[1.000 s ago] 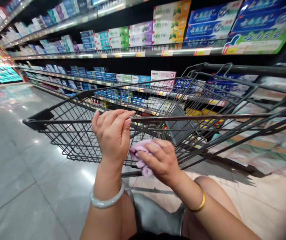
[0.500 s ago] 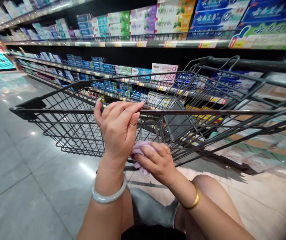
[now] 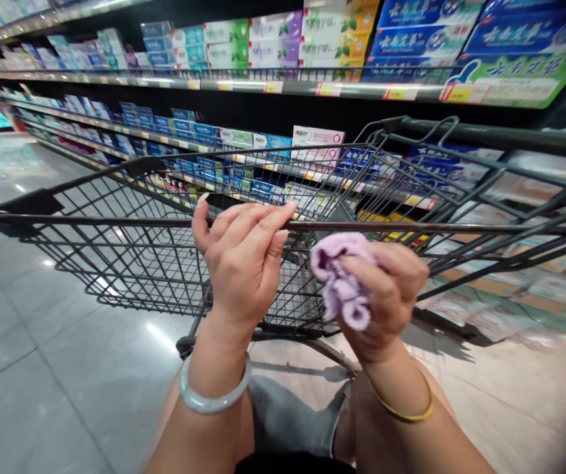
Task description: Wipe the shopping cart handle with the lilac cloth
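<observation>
A dark wire shopping cart (image 3: 139,263) stands side-on right in front of me. My left hand (image 3: 243,257), with a pale bangle at the wrist, is closed over the cart's top side rail; its little finger sticks up, and the far sides of the fingers are hidden. To the right, my right hand (image 3: 391,289) grips a crumpled lilac cloth (image 3: 344,276), part of which hangs below the fingers. The cloth is just below the rail on my side of the wire; whether it touches the cart I cannot tell.
Behind the cart run store shelves (image 3: 283,87) stacked with boxed goods, with price tags along their edges. A green and blue sign (image 3: 510,82) hangs at the upper right. Grey floor tiles (image 3: 30,316) stretch away at left. My bent knees are close beneath my arms.
My right hand has come up and to the right with the cloth, away from beside my left wrist. The left hand keeps its hold on the rail. The view has shifted slightly.
</observation>
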The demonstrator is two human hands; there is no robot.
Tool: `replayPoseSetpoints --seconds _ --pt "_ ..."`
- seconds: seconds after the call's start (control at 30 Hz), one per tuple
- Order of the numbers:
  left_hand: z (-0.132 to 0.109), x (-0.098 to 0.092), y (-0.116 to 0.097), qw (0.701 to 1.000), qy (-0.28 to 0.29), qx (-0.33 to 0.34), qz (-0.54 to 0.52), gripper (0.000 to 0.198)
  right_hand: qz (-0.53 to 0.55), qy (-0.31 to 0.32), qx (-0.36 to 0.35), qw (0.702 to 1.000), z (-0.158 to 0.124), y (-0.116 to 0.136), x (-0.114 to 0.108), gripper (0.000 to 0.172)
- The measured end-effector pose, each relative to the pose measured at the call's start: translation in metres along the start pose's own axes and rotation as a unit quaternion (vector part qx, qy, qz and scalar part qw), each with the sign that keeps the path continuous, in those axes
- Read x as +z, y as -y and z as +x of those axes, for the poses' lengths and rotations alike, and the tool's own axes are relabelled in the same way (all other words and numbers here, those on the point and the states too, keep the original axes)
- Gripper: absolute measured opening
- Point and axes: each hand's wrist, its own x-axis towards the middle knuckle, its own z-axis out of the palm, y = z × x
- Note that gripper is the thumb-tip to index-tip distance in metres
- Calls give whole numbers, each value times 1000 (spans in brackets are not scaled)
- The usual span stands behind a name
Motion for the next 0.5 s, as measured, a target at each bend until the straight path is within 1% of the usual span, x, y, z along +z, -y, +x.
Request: replayPoseSetpoints --seconds 0.03,0.07,0.1,0.17,0.2,0.23,0.27,0.3,0.33,0.4,0.43,0.47,0.5 --pt "0 0 0 1000 1 -1 -2 32 -10 -18 12 1000 3 0 -1 27" --pt "0 1 -1 1000 1 -2 -2 31 -13 -17 14 1000 3 1 -1 27" --pt "1 1 -2 1000 1 -4 -2 30 -11 5 4 1000 1 4 0 26" --pt "1 2 -2 1000 -2 -9 1 29 2 78 -40 996 -7 11 2 24" --pt "0 2 -2 1000 -4 -10 3 28 10 105 -59 993 -10 13 2 24" --pt "0 3 -2 1000 -4 -10 4 28 15 115 -67 991 -11 13 -1 23" --pt "0 3 -2 1000 -4 -9 4 28 16 103 -63 993 -8 10 -5 22" --pt "0 3 -2 1000 -4 -8 5 29 9 70 -49 996 -4 5 -10 21" --pt "0 3 -2 1000 -4 -7 5 29 -3 27 -24 999 3 -2 -17 20" --pt "0 4 -2 1000 -5 -4 8 31 -55 -62 7 997 17 -16 -28 25" --pt "0 4 -2 1000 -6 -2 11 32 -75 -92 17 993 22 -21 -31 27" --pt "0 5 -3 1000 -8 -1 15 32 -86 -111 25 990 24 -23 -32 29" --pt "0 5 -3 1000 -9 -2 19 33 -85 -110 31 990 24 -23 -31 28"
